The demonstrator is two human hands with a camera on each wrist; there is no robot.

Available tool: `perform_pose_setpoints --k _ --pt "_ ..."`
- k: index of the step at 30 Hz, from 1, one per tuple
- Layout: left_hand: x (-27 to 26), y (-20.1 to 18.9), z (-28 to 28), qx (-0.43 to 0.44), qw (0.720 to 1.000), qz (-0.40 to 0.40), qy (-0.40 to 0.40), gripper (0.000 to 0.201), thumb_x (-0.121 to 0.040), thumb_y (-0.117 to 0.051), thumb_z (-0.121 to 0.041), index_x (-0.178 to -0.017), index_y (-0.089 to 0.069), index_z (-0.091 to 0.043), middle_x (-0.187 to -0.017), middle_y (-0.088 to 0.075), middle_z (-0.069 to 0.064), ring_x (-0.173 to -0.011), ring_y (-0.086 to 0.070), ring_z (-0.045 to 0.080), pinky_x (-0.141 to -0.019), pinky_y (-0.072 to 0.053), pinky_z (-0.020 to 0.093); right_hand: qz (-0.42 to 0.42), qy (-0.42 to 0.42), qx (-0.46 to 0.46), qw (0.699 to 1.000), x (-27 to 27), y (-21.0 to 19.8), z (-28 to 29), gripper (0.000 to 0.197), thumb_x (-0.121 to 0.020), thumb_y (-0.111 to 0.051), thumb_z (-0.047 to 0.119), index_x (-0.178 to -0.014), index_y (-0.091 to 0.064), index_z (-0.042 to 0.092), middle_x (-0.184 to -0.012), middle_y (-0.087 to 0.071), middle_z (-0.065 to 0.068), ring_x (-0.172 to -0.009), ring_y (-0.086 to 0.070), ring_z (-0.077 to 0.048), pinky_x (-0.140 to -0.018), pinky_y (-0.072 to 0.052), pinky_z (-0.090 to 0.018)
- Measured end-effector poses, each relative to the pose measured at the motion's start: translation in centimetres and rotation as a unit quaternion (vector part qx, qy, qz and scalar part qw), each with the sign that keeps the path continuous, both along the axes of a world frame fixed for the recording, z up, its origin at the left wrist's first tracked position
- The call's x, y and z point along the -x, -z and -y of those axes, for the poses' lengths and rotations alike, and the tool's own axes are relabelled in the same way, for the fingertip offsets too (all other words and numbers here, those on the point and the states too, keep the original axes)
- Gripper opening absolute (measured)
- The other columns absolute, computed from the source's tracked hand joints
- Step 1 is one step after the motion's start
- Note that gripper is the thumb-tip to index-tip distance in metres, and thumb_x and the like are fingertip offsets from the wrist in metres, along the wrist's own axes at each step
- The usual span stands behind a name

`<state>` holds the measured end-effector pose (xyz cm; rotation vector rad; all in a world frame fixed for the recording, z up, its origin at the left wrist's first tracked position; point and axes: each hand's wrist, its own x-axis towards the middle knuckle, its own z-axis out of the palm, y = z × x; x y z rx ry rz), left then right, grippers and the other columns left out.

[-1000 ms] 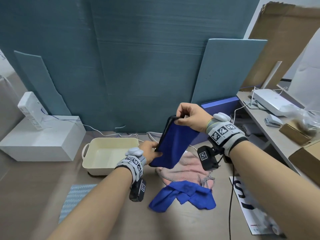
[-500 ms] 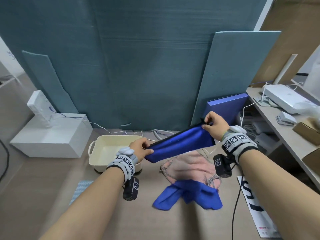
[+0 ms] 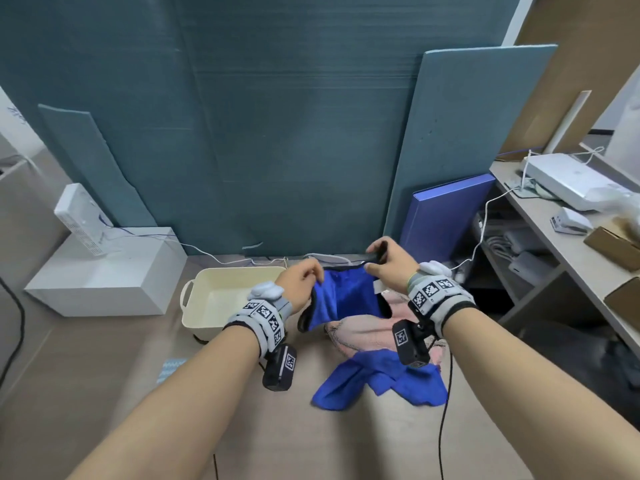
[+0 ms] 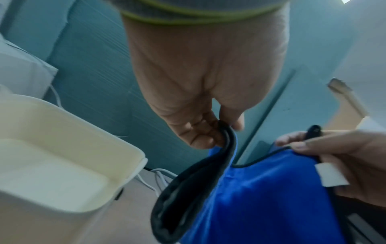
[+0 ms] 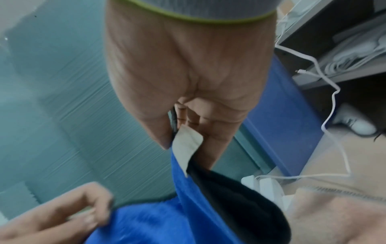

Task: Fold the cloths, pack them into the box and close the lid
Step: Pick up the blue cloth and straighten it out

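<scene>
A blue cloth with a black hem (image 3: 344, 299) (image 4: 261, 198) (image 5: 188, 206) hangs in the air between my hands, above the table. My left hand (image 3: 306, 277) (image 4: 219, 132) pinches its left top corner, and my right hand (image 3: 382, 259) (image 5: 181, 132) pinches the right top corner beside a white label (image 5: 186, 145). The open cream box (image 3: 221, 299) (image 4: 62, 156) stands just left of my left hand, with nothing visible inside. Under the held cloth lie a pink cloth (image 3: 360, 334) (image 5: 334, 214) and a crumpled second blue cloth (image 3: 381, 381).
A white box (image 3: 104, 275) with a white device on it stands at the far left. Teal panels (image 3: 277, 133) line the back and a blue folder (image 3: 446, 216) leans at right. White cables (image 3: 242, 259) run behind the box. A shelf unit (image 3: 554, 258) stands right. A patterned sheet (image 3: 169, 370) lies near left.
My hands have come closer together and lower. The blue cloth, stretched out as a long band half a second ago, now sags doubled between them.
</scene>
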<state>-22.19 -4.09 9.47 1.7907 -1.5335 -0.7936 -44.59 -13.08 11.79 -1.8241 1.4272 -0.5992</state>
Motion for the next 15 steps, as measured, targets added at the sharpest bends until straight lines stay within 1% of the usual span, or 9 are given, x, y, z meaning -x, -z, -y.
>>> perform_pose_setpoints --k 1,3,5,6,7,9,10,12,15 --pt "0.7 -0.3 0.1 -0.006 1.000 0.009 0.021 0.034 -0.086 -0.043 -0.006 -0.078 -0.065 -0.031 -0.070 -0.066 0.003 -0.054 -0.049 0.017 -0.060 -0.050 0.039 0.015 -0.014 -0.008 1.000 -0.8 -0.1 -0.7 0.023 -0.087 -0.075 0.012 -0.104 -0.061 0.020 -0.076 -0.055 0.005 -0.067 -0.050 -0.012 -0.066 -0.043 -0.026" --pt "2.0 -1.2 -0.2 -0.016 0.999 0.019 0.048 0.030 -0.088 -0.048 -0.010 -0.078 -0.070 -0.028 -0.066 -0.065 -0.003 -0.056 -0.051 0.014 -0.060 -0.047 0.033 0.040 -0.043 -0.031 0.998 -2.3 -0.3 -1.9 0.022 -0.087 -0.076 0.010 -0.104 -0.064 0.015 -0.072 -0.054 0.003 -0.062 -0.049 -0.012 -0.061 -0.044 -0.024" --pt "2.8 -2.1 -0.5 -0.009 0.997 0.039 0.059 0.015 -0.089 -0.059 -0.022 -0.080 -0.071 -0.023 -0.071 -0.065 -0.006 -0.066 -0.056 0.015 -0.066 -0.047 0.031 0.057 -0.067 -0.058 0.994 -3.3 -0.6 -2.9 0.018 -0.083 -0.075 0.014 -0.098 -0.066 0.019 -0.071 -0.058 0.000 -0.061 -0.052 -0.014 -0.061 -0.048 -0.030" --pt "2.9 -2.3 -0.7 -0.001 0.997 0.046 0.056 0.012 -0.086 -0.065 -0.031 -0.081 -0.069 -0.021 -0.075 -0.066 -0.005 -0.071 -0.059 0.017 -0.069 -0.048 0.032 0.070 -0.068 -0.072 0.993 -3.6 -0.7 -3.1 0.014 -0.082 -0.072 0.015 -0.093 -0.066 0.022 -0.073 -0.061 -0.003 -0.063 -0.056 -0.016 -0.062 -0.050 -0.032" --pt "2.8 -2.3 -0.9 0.001 0.997 0.048 0.053 0.022 -0.081 -0.070 -0.042 -0.080 -0.067 -0.020 -0.077 -0.065 -0.004 -0.074 -0.059 0.017 -0.069 -0.047 0.032 0.090 -0.067 -0.094 0.989 -3.8 -1.0 -3.3 0.011 -0.085 -0.066 0.012 -0.092 -0.066 0.021 -0.076 -0.064 -0.006 -0.064 -0.059 -0.018 -0.061 -0.052 -0.031" --pt "2.3 -2.1 -1.4 -0.006 0.998 0.049 0.050 0.043 -0.064 -0.072 -0.063 -0.077 -0.062 -0.023 -0.080 -0.063 -0.005 -0.073 -0.058 0.016 -0.066 -0.047 0.033 0.128 -0.062 -0.155 0.978 -3.9 -1.5 -3.7 0.022 -0.094 -0.050 -0.003 -0.094 -0.065 0.014 -0.080 -0.066 -0.011 -0.063 -0.062 -0.019 -0.056 -0.054 -0.027" --pt "2.1 -2.0 -1.5 -0.010 0.997 0.058 0.051 0.049 -0.059 -0.072 -0.068 -0.076 -0.060 -0.024 -0.081 -0.062 -0.004 -0.073 -0.058 0.017 -0.065 -0.047 0.033 0.146 -0.063 -0.186 0.970 -4.0 -1.8 -3.9 0.028 -0.095 -0.044 -0.008 -0.094 -0.064 0.011 -0.079 -0.066 -0.011 -0.062 -0.062 -0.018 -0.055 -0.054 -0.025" --pt "1.7 -1.7 -1.9 -0.006 0.995 0.084 0.055 0.046 -0.062 -0.078 -0.063 -0.076 -0.055 -0.025 -0.081 -0.058 -0.004 -0.074 -0.057 0.020 -0.064 -0.044 0.034 0.178 -0.071 -0.235 0.953 -4.2 -2.2 -4.5 0.034 -0.092 -0.039 -0.016 -0.091 -0.063 0.007 -0.078 -0.065 -0.012 -0.062 -0.065 -0.018 -0.054 -0.056 -0.024" --pt "1.1 -1.6 -2.3 0.006 0.990 0.120 0.068 0.035 -0.078 -0.077 -0.046 -0.072 -0.050 -0.026 -0.073 -0.050 -0.008 -0.072 -0.052 0.022 -0.061 -0.035 0.032 0.150 -0.097 -0.249 0.952 -4.6 -2.0 -5.2 0.031 -0.087 -0.047 -0.020 -0.093 -0.062 0.006 -0.077 -0.066 -0.015 -0.059 -0.066 -0.017 -0.053 -0.054 -0.021"
